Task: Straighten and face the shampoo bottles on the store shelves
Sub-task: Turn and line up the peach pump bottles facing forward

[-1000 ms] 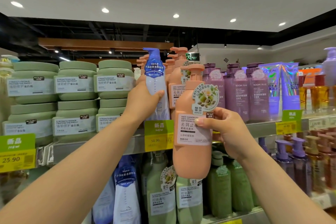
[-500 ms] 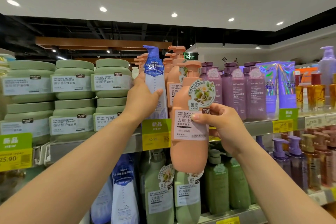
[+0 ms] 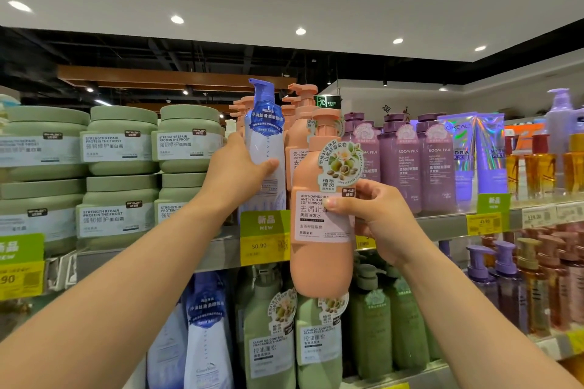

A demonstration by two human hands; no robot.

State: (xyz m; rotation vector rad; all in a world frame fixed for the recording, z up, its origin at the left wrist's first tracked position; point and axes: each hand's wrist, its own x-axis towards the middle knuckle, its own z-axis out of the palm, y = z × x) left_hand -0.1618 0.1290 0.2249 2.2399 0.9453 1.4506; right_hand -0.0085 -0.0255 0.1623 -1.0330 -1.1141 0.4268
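My left hand (image 3: 237,171) grips a white-and-blue pump bottle (image 3: 266,136) that stands upright at the front of the upper shelf (image 3: 215,249), its blue label facing me. My right hand (image 3: 380,218) holds a salmon-pink shampoo bottle (image 3: 319,262) in the air in front of the shelf edge, upright, label toward me, thumb across the label. Behind them stands a row of more salmon-pink pump bottles (image 3: 300,136).
Green jars (image 3: 121,139) are stacked to the left on the upper shelf; purple bottles (image 3: 401,164) and iridescent tubes (image 3: 474,151) stand to the right. Green shampoo bottles (image 3: 319,341) and white-blue bottles (image 3: 205,331) fill the lower shelf. Yellow-green price tags (image 3: 264,237) hang on the shelf edge.
The salmon-pink bottle in my right hand has risen slightly and sits a little closer to the shelf. My left hand keeps its grip on the white-and-blue bottle.
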